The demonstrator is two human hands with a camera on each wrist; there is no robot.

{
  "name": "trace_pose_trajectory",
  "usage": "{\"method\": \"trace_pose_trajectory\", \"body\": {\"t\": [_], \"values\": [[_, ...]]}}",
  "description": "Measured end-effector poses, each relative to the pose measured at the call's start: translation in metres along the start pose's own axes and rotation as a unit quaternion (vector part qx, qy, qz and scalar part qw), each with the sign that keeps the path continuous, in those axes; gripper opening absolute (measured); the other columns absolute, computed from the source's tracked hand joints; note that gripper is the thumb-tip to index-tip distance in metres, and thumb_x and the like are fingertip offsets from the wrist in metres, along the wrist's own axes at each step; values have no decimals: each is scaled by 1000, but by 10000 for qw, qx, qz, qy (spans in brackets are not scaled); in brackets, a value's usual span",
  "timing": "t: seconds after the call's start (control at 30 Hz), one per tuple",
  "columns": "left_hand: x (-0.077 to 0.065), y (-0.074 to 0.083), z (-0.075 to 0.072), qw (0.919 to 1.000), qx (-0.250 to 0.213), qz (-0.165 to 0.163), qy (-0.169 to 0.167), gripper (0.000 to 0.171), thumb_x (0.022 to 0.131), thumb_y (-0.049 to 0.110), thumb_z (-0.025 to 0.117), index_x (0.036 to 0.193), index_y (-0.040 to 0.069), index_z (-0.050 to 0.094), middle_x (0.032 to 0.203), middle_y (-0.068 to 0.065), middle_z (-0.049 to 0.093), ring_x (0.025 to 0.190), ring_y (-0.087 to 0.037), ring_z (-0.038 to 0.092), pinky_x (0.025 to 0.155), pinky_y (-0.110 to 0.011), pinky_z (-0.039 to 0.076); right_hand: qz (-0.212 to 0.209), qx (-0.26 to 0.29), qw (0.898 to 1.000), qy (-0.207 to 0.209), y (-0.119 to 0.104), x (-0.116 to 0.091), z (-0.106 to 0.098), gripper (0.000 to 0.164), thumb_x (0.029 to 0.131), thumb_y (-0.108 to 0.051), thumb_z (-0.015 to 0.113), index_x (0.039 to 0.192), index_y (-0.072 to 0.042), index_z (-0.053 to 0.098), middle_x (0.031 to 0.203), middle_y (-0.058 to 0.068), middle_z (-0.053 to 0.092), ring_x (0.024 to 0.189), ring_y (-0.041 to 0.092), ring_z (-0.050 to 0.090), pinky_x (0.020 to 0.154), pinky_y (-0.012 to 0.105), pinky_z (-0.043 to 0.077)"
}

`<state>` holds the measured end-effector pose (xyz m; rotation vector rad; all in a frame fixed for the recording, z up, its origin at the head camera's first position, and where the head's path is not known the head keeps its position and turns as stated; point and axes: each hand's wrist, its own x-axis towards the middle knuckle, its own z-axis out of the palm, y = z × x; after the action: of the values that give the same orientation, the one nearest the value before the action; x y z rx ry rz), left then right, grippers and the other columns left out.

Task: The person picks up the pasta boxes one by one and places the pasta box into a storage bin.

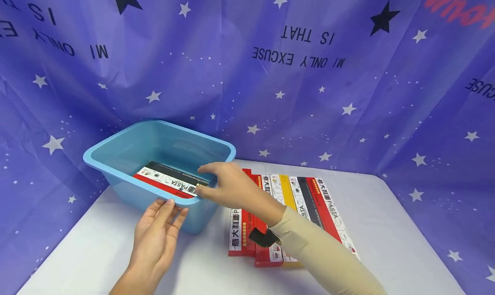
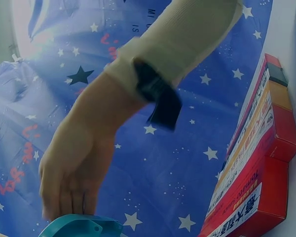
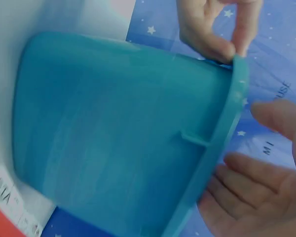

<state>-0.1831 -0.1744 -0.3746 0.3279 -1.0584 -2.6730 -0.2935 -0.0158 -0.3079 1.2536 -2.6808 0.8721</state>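
A light blue plastic bin [image 1: 133,176] stands on the left of the table, with flat pasta boxes [image 1: 170,181] lying inside it. My left hand [image 1: 156,235] pinches the near corner of its rim; in the right wrist view, too, the left hand [image 3: 217,29] has thumb and finger at the rim. Over the bin's right side is my right hand [image 1: 233,187], thumb and fingers apart and holding nothing. The right wrist view shows the right hand [image 3: 256,192] beside the rim. Whether its fingers touch the rim, I cannot tell.
Several red, white, black and yellow pasta boxes [image 1: 332,209] lie side by side right of the bin, partly behind the right forearm. A white cloth [image 1: 390,243] covers the table. Behind hangs a purple curtain [image 1: 301,101] with stars and lettering.
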Motion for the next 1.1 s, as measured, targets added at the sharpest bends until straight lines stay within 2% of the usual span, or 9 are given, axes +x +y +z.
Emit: {"method": "trace_pose_trajectory", "body": {"t": [0.07, 0.17, 0.3, 0.4, 0.57, 0.7, 0.87, 1.0, 1.1], "values": [[0, 1, -1, 10000, -37, 40, 12, 27, 97, 12, 61, 117, 6, 44, 120, -4, 53, 101, -13, 58, 100, -30, 50, -26, 22, 9996, 275, 4, -15, -8, 47, 88, -34, 72, 128, -10, 63, 121, -2, 66, 97, 9, 62, 88, 25, 54], [1, 3, -2, 9999, -116, 83, 46, 25, 97, 11, 61, 115, 6, 45, 117, -4, 53, 100, -14, 58, 99, -31, 51, 55, -163, 9974, 695, 14, -39, -20, 49, 88, -30, 71, 132, -10, 60, 130, 0, 62, 121, 14, 54, 103, 33, 47], [1, 5, -5, 9995, -278, 96, 105, 24, 97, 9, 61, 114, 6, 46, 117, -4, 54, 99, -14, 58, 98, -31, 51, 310, -557, 9916, 1122, 35, -75, -35, 56, 87, -27, 73, 137, -9, 54, 138, 2, 55, 129, 18, 49, 108, 39, 43], [1, 6, -8, 9990, -410, 101, 135, 21, 96, 8, 62, 110, 7, 46, 115, -4, 54, 97, -15, 59, 97, -31, 52, 635, -908, 9848, 1338, 55, -105, -44, 61, 86, -28, 73, 139, -7, 51, 143, 6, 50, 131, 25, 46, 109, 47, 41], [1, 7, -10, 9985, -517, 145, 65, 18, 96, 6, 61, 107, 7, 47, 113, -4, 55, 94, -15, 60, 96, -31, 53, 1560, -1337, 9678, 1453, 98, -152, -52, 69, 86, -30, 73, 141, 0, 46, 144, 17, 48, 131, 37, 45, 108, 56, 39], [1, 6, -9, 9986, -511, 142, 77, 19, 96, 6, 62, 108, 7, 46, 113, -4, 55, 95, -14, 60, 97, -31, 52, 2359, -1563, 9517, 1193, 131, -190, -53, 77, 86, -32, 72, 140, 10, 39, 142, 30, 43, 130, 46, 41, 107, 61, 36], [0, 4, -9, 9986, -510, 83, 110, 18, 96, 6, 62, 107, 7, 47, 113, -4, 55, 95, -14, 60, 98, -31, 52, 3264, -1497, 9330, 244, 151, -241, -37, 87, 88, -52, 67, 133, 17, 40, 140, 41, 35, 127, 52, 39, 103, 68, 35], [0, 3, -7, 9991, -409, 79, 90, 19, 97, 7, 61, 110, 6, 47, 113, -4, 56, 97, -14, 59, 98, -30, 52, 3576, -1288, 9248, -159, 157, -268, -20, 104, 86, -71, 54, 136, 18, 36, 143, 42, 26, 130, 53, 34, 100, 68, 37], [0, 1, -5, 9996, -286, 12, 89, 23, 97, 9, 62, 113, 7, 46, 115, -3, 55, 99, -14, 58, 99, -30, 51, 3755, -1199, 9187, -239, 158, -280, -15, 118, 80, -77, 53, 142, 19, 25, 146, 43, 19, 134, 55, 25, 102, 69, 33]]}}
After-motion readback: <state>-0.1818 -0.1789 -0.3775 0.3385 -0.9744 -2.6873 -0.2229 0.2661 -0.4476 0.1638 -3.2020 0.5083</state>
